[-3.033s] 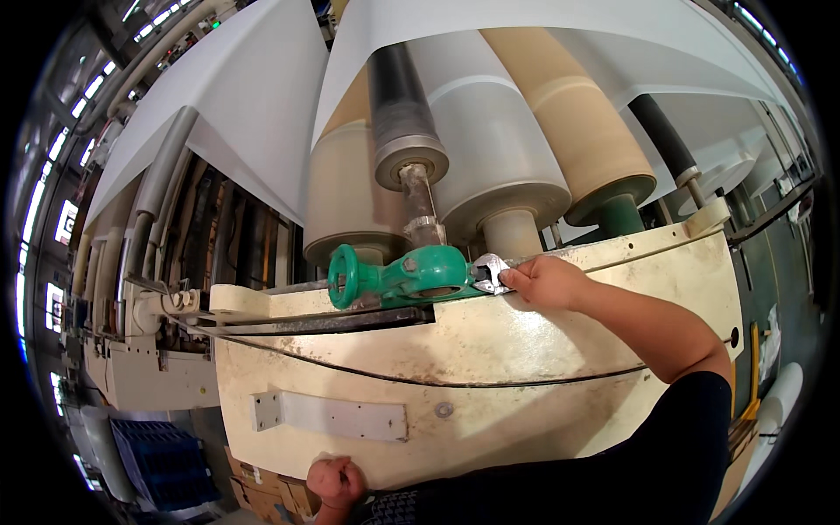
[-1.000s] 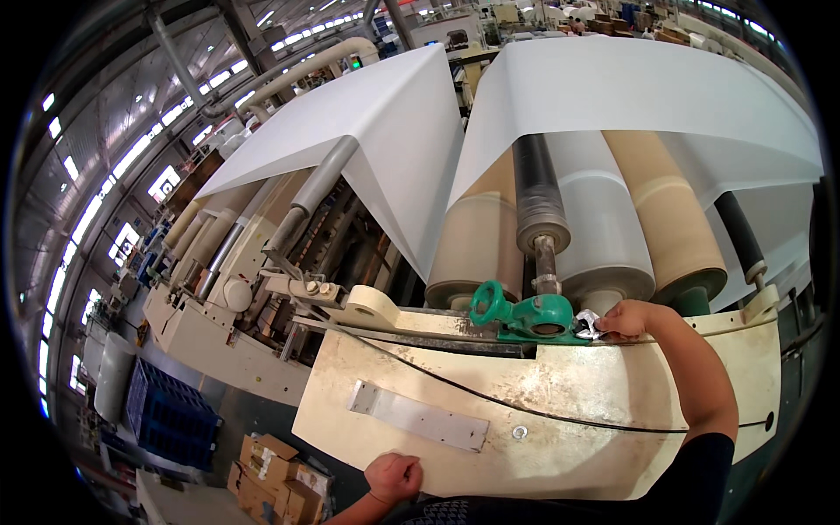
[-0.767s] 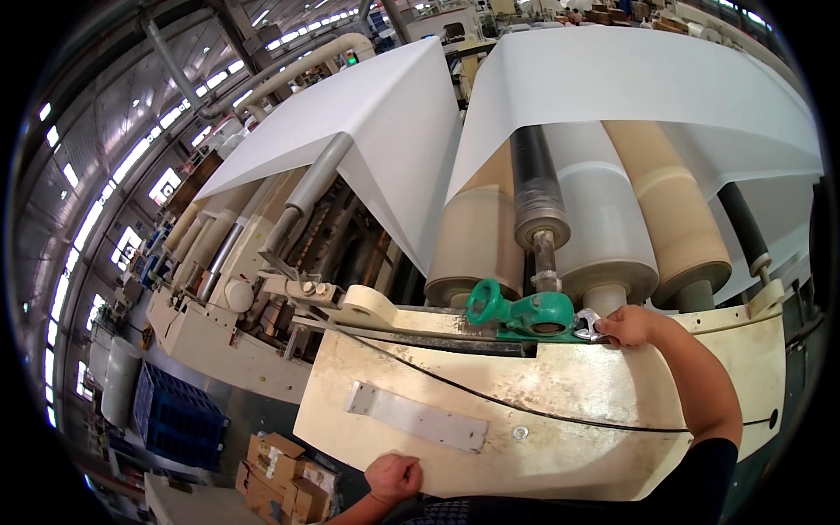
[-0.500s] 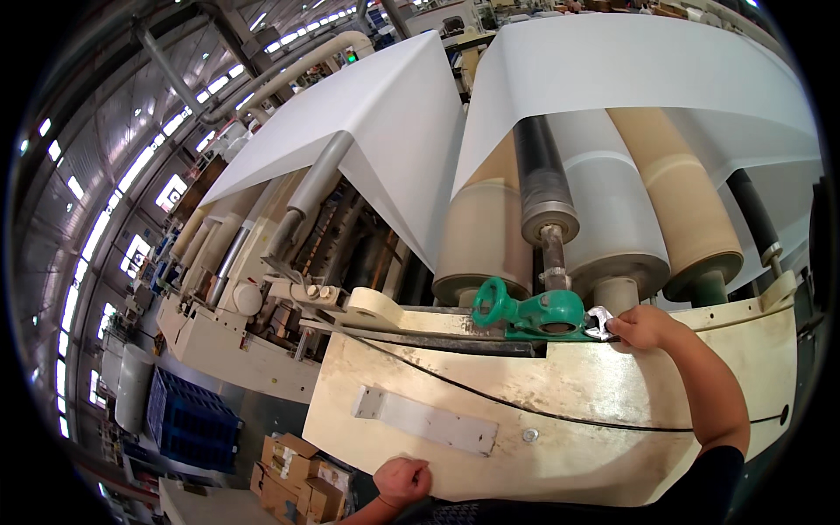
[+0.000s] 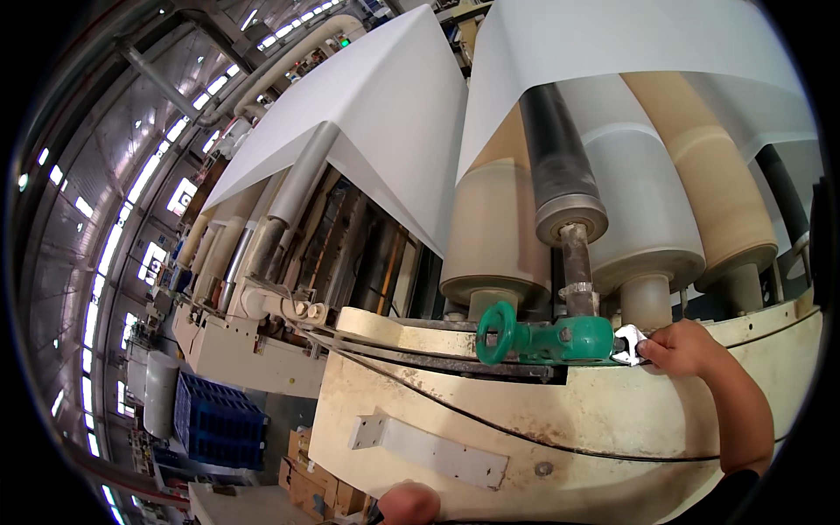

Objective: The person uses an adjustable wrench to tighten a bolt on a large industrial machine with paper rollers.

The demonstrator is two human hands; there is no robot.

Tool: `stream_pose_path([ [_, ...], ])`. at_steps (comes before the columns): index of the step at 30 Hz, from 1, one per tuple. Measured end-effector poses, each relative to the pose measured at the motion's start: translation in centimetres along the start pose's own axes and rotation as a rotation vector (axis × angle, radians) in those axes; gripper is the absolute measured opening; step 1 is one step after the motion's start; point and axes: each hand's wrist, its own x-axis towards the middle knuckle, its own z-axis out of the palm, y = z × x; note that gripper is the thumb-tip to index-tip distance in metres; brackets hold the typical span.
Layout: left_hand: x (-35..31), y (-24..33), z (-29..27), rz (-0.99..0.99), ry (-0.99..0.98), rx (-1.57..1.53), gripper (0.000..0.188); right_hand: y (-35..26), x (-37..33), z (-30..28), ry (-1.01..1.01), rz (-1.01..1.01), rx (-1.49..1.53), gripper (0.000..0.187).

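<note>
My right hand (image 5: 682,347) is closed on a silver wrench (image 5: 627,345), probably an adjustable one; my fingers hide most of its handle. The wrench's jaws are at the right end of a green cast bracket (image 5: 569,339), over a short dark stub there. A green handwheel (image 5: 496,333) sits at the bracket's left end. Low in the picture, my left hand (image 5: 409,503) is curled into a fist near the front of the cream machine frame (image 5: 639,411), with no object showing in it.
Behind the bracket rise a black roller (image 5: 560,157) and large tan and white rollers, with white sheet material (image 5: 630,39) draped over them. A bent metal plate (image 5: 437,446) is fixed to the frame. Blue pallets (image 5: 219,420) and a cardboard box (image 5: 315,481) stand at lower left.
The view has shifted, and the bracket and rollers appear larger. My right hand still holds the wrench at the bracket's end. My left hand now shows lower, partly cut off by the picture's edge.
</note>
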Motion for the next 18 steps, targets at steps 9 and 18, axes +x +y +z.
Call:
stream_pose_path([
  [9, 0.4, 1.1, 0.0, 0.001, 0.061, -0.105, 0.006, 0.7, 0.2, 0.3, 0.016, 0.001, -0.005, 0.042],
  [18, 0.1, -1.6, 0.8, 0.085, 0.158, -0.102, 0.007, -0.8, -1.3, 4.1, 0.094, 0.205, 0.442, 0.043],
])
